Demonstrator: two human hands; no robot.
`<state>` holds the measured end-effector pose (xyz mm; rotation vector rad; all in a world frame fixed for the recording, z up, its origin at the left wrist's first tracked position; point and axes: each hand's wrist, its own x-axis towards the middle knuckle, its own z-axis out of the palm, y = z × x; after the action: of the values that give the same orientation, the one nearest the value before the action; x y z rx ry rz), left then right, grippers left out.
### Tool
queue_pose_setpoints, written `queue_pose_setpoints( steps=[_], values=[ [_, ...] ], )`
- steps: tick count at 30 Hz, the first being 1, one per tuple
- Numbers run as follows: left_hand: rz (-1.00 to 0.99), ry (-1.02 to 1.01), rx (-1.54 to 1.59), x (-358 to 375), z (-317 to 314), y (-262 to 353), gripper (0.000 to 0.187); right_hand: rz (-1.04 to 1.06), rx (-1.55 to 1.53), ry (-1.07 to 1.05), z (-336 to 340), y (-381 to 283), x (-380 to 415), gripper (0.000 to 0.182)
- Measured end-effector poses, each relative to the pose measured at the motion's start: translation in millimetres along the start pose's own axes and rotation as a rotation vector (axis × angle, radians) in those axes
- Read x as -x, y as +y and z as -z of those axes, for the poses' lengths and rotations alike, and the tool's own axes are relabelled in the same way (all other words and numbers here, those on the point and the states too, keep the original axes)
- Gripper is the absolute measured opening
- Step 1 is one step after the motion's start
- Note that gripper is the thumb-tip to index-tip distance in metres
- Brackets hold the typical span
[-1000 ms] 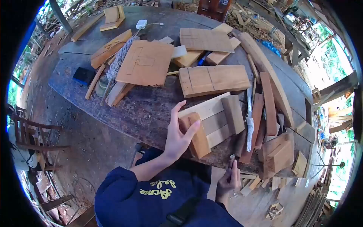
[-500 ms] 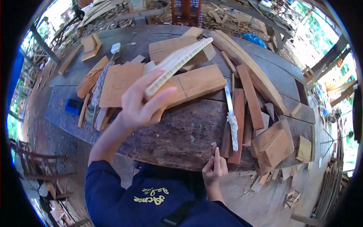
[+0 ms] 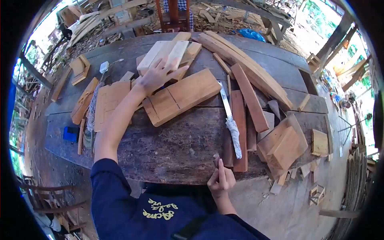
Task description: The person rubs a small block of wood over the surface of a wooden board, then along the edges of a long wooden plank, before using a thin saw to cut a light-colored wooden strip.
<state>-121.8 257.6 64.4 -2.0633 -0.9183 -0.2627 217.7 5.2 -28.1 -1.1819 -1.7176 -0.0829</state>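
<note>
My left hand (image 3: 157, 77) is stretched out with its fingers spread at the near edge of a pale board (image 3: 162, 54), which lies on other wood pieces. Just right of that hand is a thick wooden block (image 3: 184, 97) with dark lines across it. My right hand (image 3: 221, 178) is at the table's front edge, fingers pinched round a small brown piece (image 3: 216, 159). Beyond it lies a saw blade (image 3: 225, 102) with a white wrapped handle (image 3: 233, 138), beside reddish wood strips (image 3: 239, 120).
The dark wooden table (image 3: 172, 148) bears a blue box (image 3: 71, 134) at left, a flat marked board (image 3: 110, 100), long curved timbers (image 3: 252, 68) at the back right and angled blocks (image 3: 286, 148) at right. A red chair (image 3: 173, 16) stands beyond.
My left hand has moved away from me and lowered the pale board onto the wood pile, and its fingers have opened. The view has shifted slightly; my right hand keeps its pinch.
</note>
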Motion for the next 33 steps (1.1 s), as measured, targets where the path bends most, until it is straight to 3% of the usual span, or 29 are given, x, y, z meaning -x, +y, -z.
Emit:
queue_pose_setpoints(
  steps=[1, 4, 8, 13, 17, 19, 22, 24, 28, 31, 33],
  values=[
    [-0.011, 0.006, 0.009, 0.4, -2.2, 5.6, 0.071, 0.017, -0.004, 0.008, -0.5, 1.3, 0.4, 0.03],
    [0.206, -0.132, 0.428, -4.2, 20.5, 24.3, 0.056, 0.014, -0.007, -0.002, 0.2, 3.1, 2.4, 0.031],
    [0.252, -0.1, 0.49, -16.0, 46.2, 53.2, 0.052, -0.008, 0.021, -0.048, 4.3, 0.3, 1.0, 0.033],
    [0.136, -0.053, 0.693, -72.2, 63.7, 107.9, 0.049, 0.001, 0.003, 0.003, 2.8, 1.9, 3.9, 0.04],
    [-0.109, 0.038, 0.485, -135.6, 43.0, 148.3, 0.058, -0.008, -0.015, -0.009, 7.3, -1.0, -0.2, 0.038],
    [-0.286, 0.056, 0.424, -166.3, 30.6, 161.9, 0.056, -0.022, -0.018, 0.016, 5.4, -1.4, 2.2, 0.038],
    [-0.379, 0.123, 0.416, -201.3, 27.8, 174.5, 0.047, -0.005, 0.006, 0.062, 2.2, 1.3, 7.1, 0.035],
    [-0.386, -0.205, 0.572, -214.3, 31.1, 177.5, 0.038, -0.001, 0.003, 0.081, 0.4, 2.3, 7.8, 0.035],
    [-0.399, -0.186, 0.651, -209.2, 38.5, 169.3, 0.038, 0.0, -0.009, 0.076, 2.7, 0.5, 6.3, 0.036],
    [-0.319, 0.003, 0.793, -180.2, 61.5, 158.8, 0.042, 0.03, -0.016, 0.081, 2.1, 2.8, 7.0, 0.039],
    [0.067, 0.189, 1.27, -150.4, 86.9, 156.7, 0.038, 0.027, -0.016, 0.074, 4.8, 1.6, 7.7, 0.041]
  ],
)
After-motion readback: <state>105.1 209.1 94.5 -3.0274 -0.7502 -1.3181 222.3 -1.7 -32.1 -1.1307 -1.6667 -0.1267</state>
